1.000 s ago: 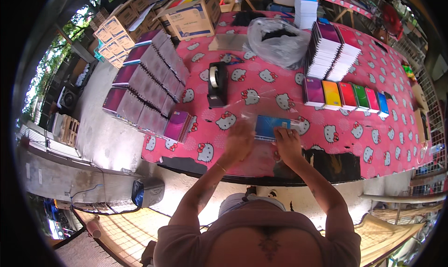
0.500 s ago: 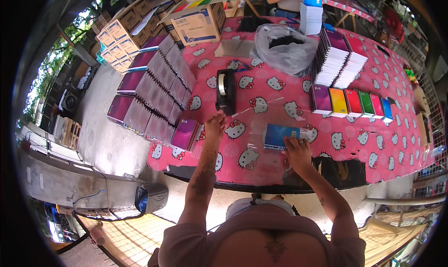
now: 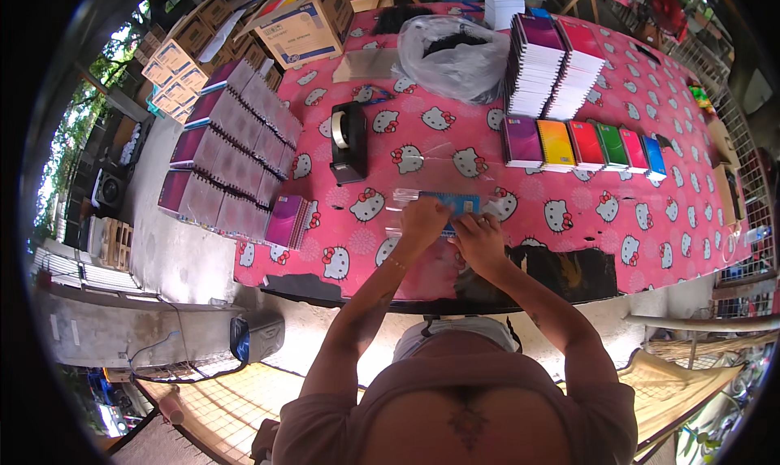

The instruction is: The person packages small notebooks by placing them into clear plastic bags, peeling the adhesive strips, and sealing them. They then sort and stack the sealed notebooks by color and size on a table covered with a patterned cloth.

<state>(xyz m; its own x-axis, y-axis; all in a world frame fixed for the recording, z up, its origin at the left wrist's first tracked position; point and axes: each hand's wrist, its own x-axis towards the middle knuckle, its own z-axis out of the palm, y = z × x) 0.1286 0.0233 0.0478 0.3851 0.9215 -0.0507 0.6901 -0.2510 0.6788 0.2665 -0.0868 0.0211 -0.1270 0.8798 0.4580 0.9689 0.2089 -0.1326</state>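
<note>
A small blue spiral notebook (image 3: 465, 203) lies on clear plastic film (image 3: 406, 195) in front of me, with film also showing at its left end. My left hand (image 3: 424, 221) is over the notebook's left part, fingers curled down; whatever its fingertips pinch is hidden. Lying on the notebook's lower right part is my right hand (image 3: 479, 239), its fingers extended and slightly apart. Beyond my left hand, a black tape dispenser (image 3: 348, 144) with a pale roll stands on the table.
Film-covered notebook stacks (image 3: 231, 152) stand at left, a purple notebook (image 3: 286, 220) beside them. Tall notebook piles (image 3: 536, 67) and a row of coloured notebooks (image 3: 556, 144) are at right. Farther off are a plastic bag (image 3: 451, 63) and an open carton (image 3: 305, 33).
My left hand has moved from beside the tape dispenser right to the notebook. My right hand stays at the notebook. The whole view has shifted, with table things appearing farther left and higher.
</note>
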